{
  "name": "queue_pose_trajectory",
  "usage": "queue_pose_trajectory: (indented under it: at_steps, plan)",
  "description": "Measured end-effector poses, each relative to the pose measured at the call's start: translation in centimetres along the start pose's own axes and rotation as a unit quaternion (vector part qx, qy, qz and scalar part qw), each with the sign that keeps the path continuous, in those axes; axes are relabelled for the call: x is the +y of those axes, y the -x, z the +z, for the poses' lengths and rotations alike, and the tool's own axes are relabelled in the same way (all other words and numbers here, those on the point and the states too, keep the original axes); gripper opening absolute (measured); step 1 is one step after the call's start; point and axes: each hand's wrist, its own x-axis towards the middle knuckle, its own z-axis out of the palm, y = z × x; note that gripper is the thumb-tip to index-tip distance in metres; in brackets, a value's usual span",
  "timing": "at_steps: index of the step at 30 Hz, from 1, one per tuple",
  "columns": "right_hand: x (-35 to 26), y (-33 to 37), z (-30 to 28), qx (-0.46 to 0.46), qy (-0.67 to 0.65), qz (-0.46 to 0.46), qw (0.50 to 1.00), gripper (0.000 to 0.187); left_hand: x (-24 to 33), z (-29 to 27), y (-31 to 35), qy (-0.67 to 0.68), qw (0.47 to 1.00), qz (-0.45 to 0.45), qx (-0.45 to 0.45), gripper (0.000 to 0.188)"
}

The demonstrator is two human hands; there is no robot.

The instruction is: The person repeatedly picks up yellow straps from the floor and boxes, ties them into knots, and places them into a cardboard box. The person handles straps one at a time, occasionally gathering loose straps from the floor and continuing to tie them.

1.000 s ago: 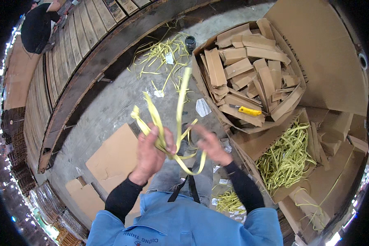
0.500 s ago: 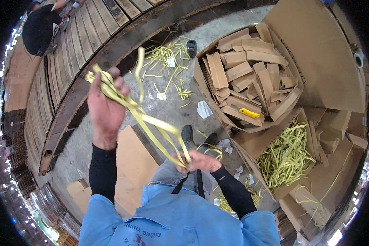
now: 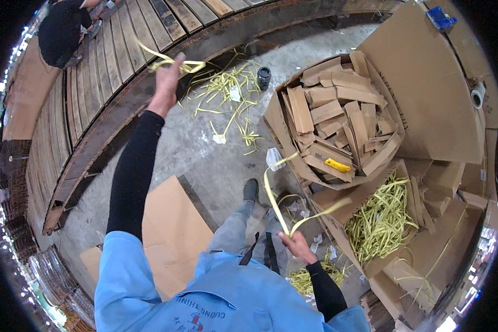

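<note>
My left hand is stretched out far to the left, over the edge of the slatted wooden platform. It is closed on a small bunch of yellow straps, with loose ends sticking out both ways. Lower down, in front of my body, my right hand grips yellow strapping. Two lengths rise from that fist in a V, one up toward the cardboard box and one to the right. No strap joins the two hands.
A curved slatted platform runs along the left, with a person in dark clothing beyond it. Yellow strap scraps and a black cup-like container lie across the floor. Boxes hold cardboard strips, a yellow cutter and a strap heap.
The long straps that ran between both hands are now apart, some in each hand. My left hand has moved up and away; my right hand has moved right and slightly down.
</note>
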Motion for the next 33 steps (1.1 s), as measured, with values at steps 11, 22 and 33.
queue_pose_trajectory:
  at_steps: [11,22,33]
  plan:
    - [-9.3,0.9,-0.5,0.306,-0.254,-0.201,0.895,0.042,-10.3,10.1,39.4,0.056,0.806,0.076,-0.584,0.059]
    - [-5.2,29.6,-11.3,0.515,-0.541,-0.449,0.491,0.029,-4.6,14.8,40.1,-0.103,0.711,0.276,-0.639,0.015]
    - [28.9,84.8,12.1,0.859,0.171,0.174,0.451,0.015,1.1,13.4,37.3,-0.255,0.622,0.573,-0.469,0.017]
